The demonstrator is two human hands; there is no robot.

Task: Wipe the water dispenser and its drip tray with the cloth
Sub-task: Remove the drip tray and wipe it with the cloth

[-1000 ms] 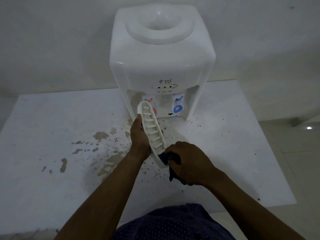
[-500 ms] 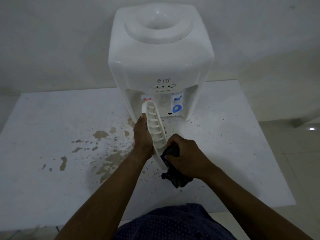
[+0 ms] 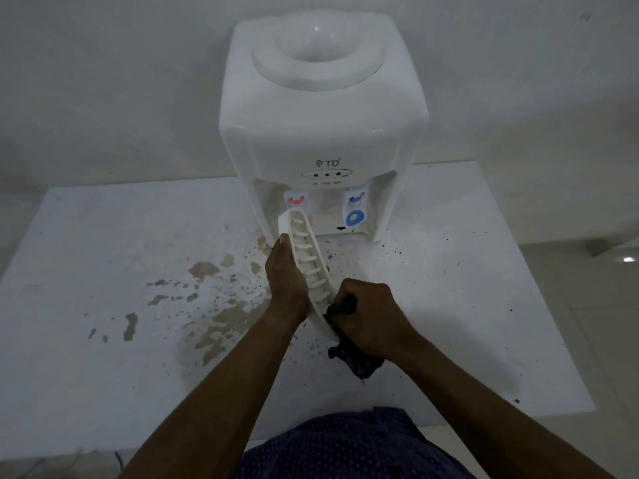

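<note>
Drip tray held on edge above the bench, cloth pressed to its near end.

The left hand (image 3: 287, 281) grips the white drip tray (image 3: 304, 252) along its left side, tilting it up just in front of the water dispenser (image 3: 321, 126), which stands at the far middle of the bench (image 3: 103, 271). The right hand (image 3: 370, 312) has its fingers (image 3: 347, 291) curled tight round a dark cloth (image 3: 359, 363), which touches the tray's near end. Brown stains (image 3: 221, 323) and dark specks mark the bench to the left.
</note>
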